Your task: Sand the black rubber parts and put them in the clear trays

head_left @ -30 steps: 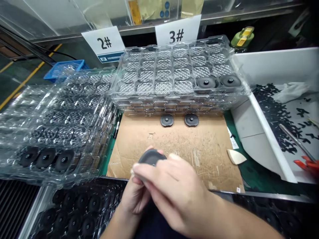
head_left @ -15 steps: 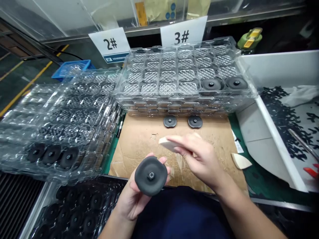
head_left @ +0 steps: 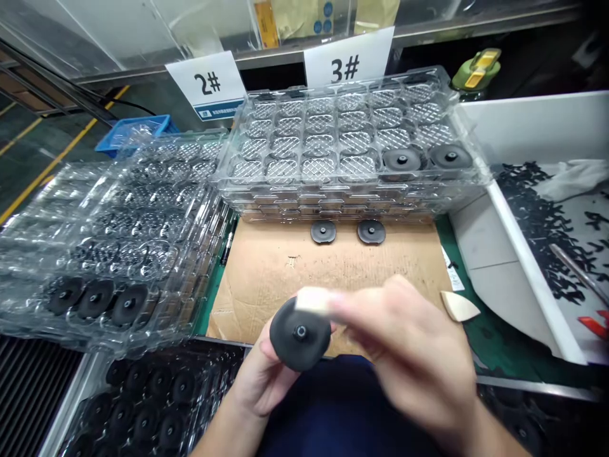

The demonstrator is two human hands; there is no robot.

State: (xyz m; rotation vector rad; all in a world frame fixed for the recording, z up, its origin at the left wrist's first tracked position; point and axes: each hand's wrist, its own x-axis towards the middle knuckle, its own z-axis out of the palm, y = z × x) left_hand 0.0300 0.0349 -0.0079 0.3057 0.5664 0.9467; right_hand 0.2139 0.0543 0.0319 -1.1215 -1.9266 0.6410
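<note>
My left hand [head_left: 266, 377] holds a round black rubber part [head_left: 301, 339] with a small hub at its centre, low over the cardboard [head_left: 266, 254]. Blurred by motion, my right hand [head_left: 409, 343] pinches a cream-coloured pad [head_left: 313, 299], which overlaps the upper edge of the black part. Whether pad and part touch is hard to tell. Two more black discs, a left one [head_left: 323, 231] and a right one [head_left: 371, 231], lie at the cardboard's back edge. Another cream pad [head_left: 459, 306] rests at the cardboard's right edge.
Stacked clear trays [head_left: 352, 184] stand behind the cardboard, two black parts in the top one. More clear trays [head_left: 190, 254] are on the left, a black-part tray [head_left: 143, 406] below them. At right is a white bin [head_left: 528, 254] of small black pieces; a green-lidded bottle [head_left: 477, 73] stands behind.
My right hand has moved down and closer, bringing the pad over the black part's upper edge. My left hand has shifted slightly right with the part.
</note>
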